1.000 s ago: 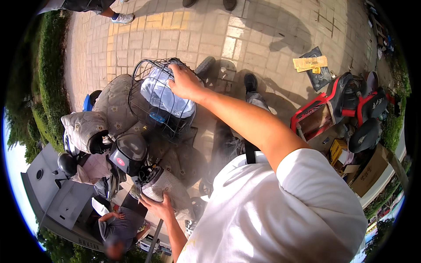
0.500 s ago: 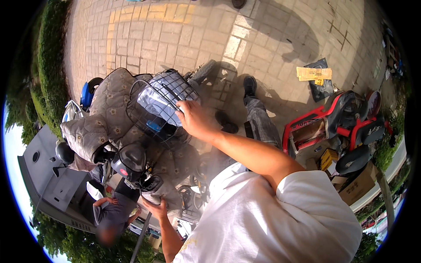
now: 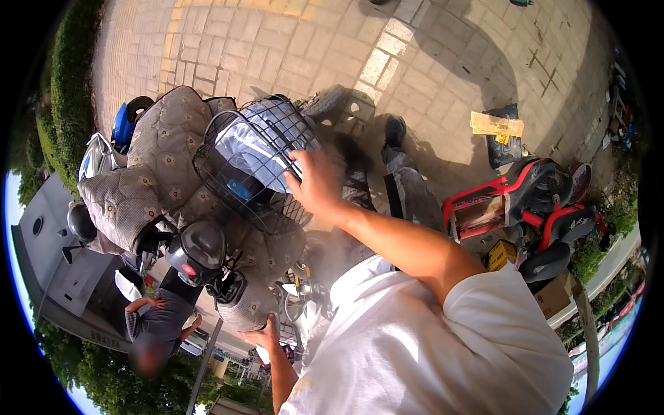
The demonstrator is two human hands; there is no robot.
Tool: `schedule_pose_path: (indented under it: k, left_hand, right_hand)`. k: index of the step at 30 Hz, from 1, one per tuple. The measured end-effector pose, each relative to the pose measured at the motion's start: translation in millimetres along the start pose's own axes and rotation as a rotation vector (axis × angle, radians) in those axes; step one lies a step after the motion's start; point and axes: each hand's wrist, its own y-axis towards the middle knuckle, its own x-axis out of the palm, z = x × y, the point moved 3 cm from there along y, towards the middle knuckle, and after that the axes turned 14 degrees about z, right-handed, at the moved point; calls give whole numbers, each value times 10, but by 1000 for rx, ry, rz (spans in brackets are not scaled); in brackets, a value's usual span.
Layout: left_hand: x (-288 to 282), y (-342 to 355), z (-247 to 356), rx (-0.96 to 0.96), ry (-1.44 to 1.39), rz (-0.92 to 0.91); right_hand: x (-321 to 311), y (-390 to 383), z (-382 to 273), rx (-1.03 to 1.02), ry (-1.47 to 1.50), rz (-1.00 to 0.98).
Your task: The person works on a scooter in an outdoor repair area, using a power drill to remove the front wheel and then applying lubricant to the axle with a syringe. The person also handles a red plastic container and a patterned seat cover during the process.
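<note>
1. Head view: grips the near side of a black wire-mesh basket (image 3: 279,134) with curled fingers of the right hand (image 3: 317,181), lower than the top-edge hold of a second ago.
2. Touches the lower edge of a grey quilted handlebar cover (image 3: 245,304) with the left hand (image 3: 265,337); impossible to tell how tightly closed.
3. Places basket and handlebar cover on a vehicle under a floral grey-beige quilted cover (image 3: 166,138), left of the legs.
4. Shows a blurred dark shoe (image 3: 351,152), shifted forward within half a second; suggests a step beside the vehicle, steadied at two places.
5. Underfoot, includes beige brick paving (image 3: 311,41), bearing tan cardboard strips (image 3: 496,124) and, at right, a red-and-black metal vehicle frame (image 3: 477,199).
6. Outdoors, bounded at left by a green clipped hedge (image 3: 72,104) and a grey boxy structure (image 3: 76,242), near another person in grey (image 3: 155,311).
</note>
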Motion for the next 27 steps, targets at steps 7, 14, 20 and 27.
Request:
schedule_pose_path:
  k: [7,14,20,27]
  left_hand:
    - [140,79,41,-62,136,164]
    - [-93,430,145,37,27,50]
    - [248,906,-287,119,-2,102]
    - [165,1337,296,153,-219,26]
  right_hand:
    - [62,-8,17,2,5,-30]
    - [49,-41,15,-31,-17,-34]
    - [64,-34,-47,-69,-32,49]
    - [293,12,3,-13,33,58]
